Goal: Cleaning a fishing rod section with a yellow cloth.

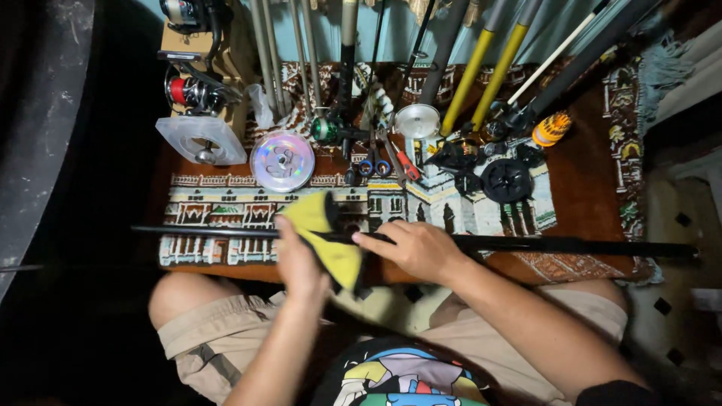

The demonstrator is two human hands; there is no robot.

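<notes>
While hands (361,252) grip rod (526,243), cloth (327,237), reels (505,179) beyond, perhaps scissors (374,159)

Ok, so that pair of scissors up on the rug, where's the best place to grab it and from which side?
Take the scissors by the blue finger loops, coming in from the near edge of the rug. The loops point toward the person, while the blades run away into the crowded reels and rod butts, so the near side looks least obstructed.

A long black rod (526,244) lies level across the rug, a yellow cloth (327,237) wrapped round it.
</notes>
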